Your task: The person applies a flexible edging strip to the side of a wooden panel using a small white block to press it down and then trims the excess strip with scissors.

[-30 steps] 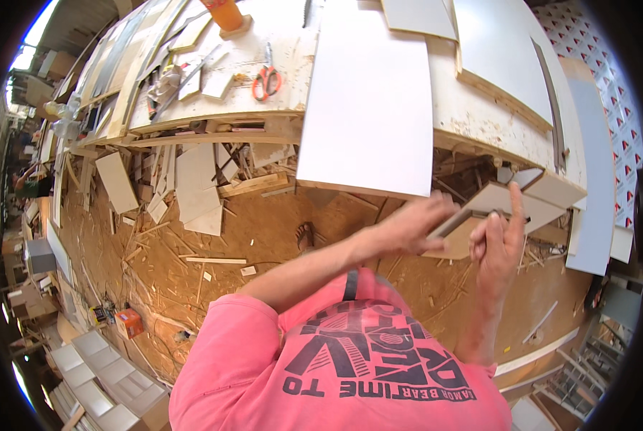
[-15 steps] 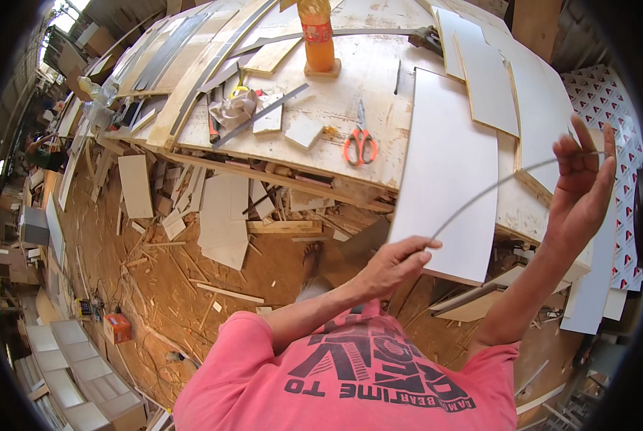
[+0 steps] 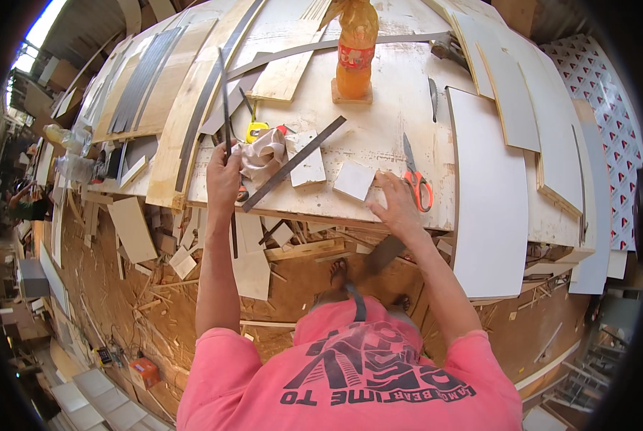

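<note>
The thin dark strip [image 3: 226,136] stands nearly upright in the left hand [image 3: 223,176], whose fingers are wrapped tight around its lower part at the front edge of the worktop [image 3: 379,136]; its top reaches up past the long planks, its lower end hangs below the edge. To the right of the strip, the right hand [image 3: 395,203] lies flat on the worktop, fingers spread and holding nothing, just beside a small white square piece [image 3: 354,180] and the orange-handled scissors [image 3: 415,179].

By the look of it, the strip is being picked out and steadied, with trimming or fitting not begun; the next move likely calls for a firm hold on the limber strip while the free hand takes up a tool, the scissors being nearest.

Further right of the strip lie a crumpled cloth [image 3: 264,154], a yellow tape measure [image 3: 257,131] and a flat dark bar [image 3: 293,164] laid aslant. The only container is an orange bottle [image 3: 354,57] standing on a small wooden block at the back, well apart from the strip, apparently nearly full of orange liquid.
</note>
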Motion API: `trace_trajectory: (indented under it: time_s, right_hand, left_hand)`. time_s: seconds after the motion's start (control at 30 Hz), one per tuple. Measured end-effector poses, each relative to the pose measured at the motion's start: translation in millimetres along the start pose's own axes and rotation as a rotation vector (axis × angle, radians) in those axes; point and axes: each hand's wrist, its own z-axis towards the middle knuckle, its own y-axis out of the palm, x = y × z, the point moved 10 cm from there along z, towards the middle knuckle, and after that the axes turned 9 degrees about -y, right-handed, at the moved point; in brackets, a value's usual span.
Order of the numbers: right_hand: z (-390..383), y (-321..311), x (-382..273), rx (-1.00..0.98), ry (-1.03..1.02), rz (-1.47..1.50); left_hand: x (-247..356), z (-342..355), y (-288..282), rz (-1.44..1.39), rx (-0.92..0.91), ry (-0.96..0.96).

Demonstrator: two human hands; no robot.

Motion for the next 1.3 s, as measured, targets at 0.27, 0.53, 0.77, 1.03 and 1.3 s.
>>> trace_trajectory:
  time_s: [0.27,0.53,0.77,1.03,1.3]
  right_hand:
    - [41.3,39.5,-8.6,-0.05,0.043,-0.197]
    - [24.0,0.7,-33.5,0.114,-0.022,-0.089]
    - [-15.1,-23.9,-9.7,0.364,0.288,1.094]
    - [-90.3,-38.9,20.5,0.615,0.26,1.893]
    - [-278.0,-107.6,50.0,1.103,0.241,1.695]
  left_hand:
    - [-74.1,94.8,49.5,0.274,-0.049,-0.019]
    - [-26.7,64.3,57.2,0.569,-0.013,0.576]
    - [-46.3,65.5,73.5,0.724,0.019,0.466]
    - [-68.3,80.3,39.8,0.7,0.082,0.463]
    - [9.7,-43.9,143.3,0.536,-0.125,0.481]
